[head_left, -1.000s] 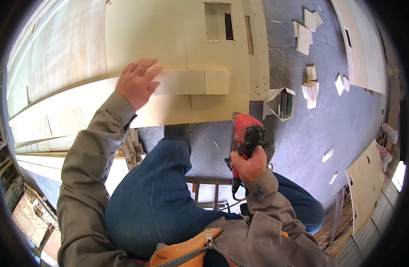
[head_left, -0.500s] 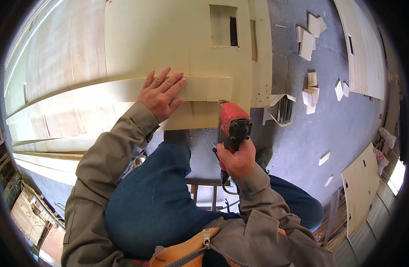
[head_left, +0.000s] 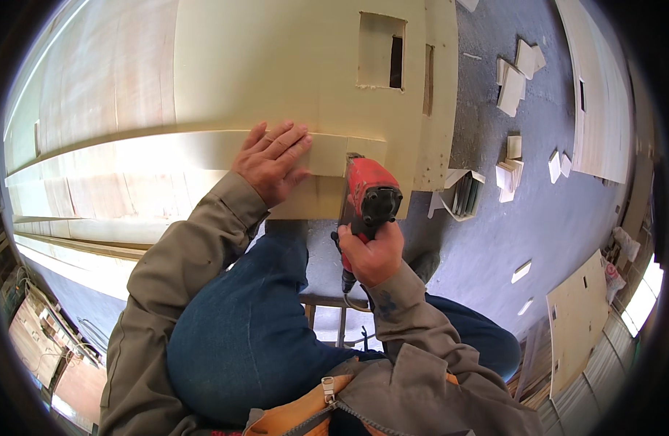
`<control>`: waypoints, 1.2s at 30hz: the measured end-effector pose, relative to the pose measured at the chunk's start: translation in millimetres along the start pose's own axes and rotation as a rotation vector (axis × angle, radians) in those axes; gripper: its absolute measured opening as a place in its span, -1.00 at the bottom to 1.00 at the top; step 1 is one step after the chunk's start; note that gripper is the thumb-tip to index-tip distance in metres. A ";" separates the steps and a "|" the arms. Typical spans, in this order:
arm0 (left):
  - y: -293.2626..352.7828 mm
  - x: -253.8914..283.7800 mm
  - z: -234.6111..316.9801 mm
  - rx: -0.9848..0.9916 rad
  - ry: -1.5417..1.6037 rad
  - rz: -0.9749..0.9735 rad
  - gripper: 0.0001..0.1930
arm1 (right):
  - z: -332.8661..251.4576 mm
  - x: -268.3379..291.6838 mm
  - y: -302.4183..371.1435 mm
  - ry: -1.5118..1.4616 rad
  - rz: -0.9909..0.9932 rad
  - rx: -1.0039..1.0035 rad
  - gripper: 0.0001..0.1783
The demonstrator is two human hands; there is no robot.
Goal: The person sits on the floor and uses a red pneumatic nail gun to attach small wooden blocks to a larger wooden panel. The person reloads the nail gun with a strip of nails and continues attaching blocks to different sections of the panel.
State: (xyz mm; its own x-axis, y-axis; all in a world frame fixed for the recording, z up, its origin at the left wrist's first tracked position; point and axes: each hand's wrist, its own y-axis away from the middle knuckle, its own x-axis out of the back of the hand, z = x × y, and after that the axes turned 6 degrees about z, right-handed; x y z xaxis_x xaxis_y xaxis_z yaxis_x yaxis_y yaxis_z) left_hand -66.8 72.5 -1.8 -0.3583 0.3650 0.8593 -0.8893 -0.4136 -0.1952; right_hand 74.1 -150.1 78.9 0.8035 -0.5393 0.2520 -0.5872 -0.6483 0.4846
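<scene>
My left hand (head_left: 273,163) lies flat with fingers stretched on a long pale wooden strip (head_left: 196,154), pressing it against the large plywood panel (head_left: 269,65). My right hand (head_left: 378,254) grips a red and black nail gun (head_left: 371,185) by its handle, with a hose at its lower end. Its nose touches or hovers over the strip, close to where a short wooden block (head_left: 371,147) sits at the strip's right end. The nose hides the exact contact point.
The panel has a rectangular cutout (head_left: 382,51) and a narrow slot. Loose wooden offcuts (head_left: 515,83) lie on the grey floor to the right, near an open box (head_left: 464,195) of dark strips. Another sheet (head_left: 578,320) leans at the lower right. My knees are under the panel's near edge.
The nail gun in my right hand has moved left and slightly up along the strip, its nose now over the joint with the block. My left hand stays flat on the strip; the view has shifted slightly.
</scene>
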 end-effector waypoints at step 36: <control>-3.5 -1.8 -1.1 -0.055 -0.057 -0.044 -0.42 | -5.9 -12.2 -22.6 0.104 -0.003 0.267 -0.32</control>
State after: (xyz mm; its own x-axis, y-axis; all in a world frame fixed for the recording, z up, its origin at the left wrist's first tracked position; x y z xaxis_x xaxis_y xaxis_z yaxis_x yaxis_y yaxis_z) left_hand -63.4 74.3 -3.3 -0.3030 0.3328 0.8930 -0.9187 -0.3509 -0.1810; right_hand 78.1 -125.7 69.9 0.8028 -0.4881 0.3425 -0.5789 -0.7756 0.2515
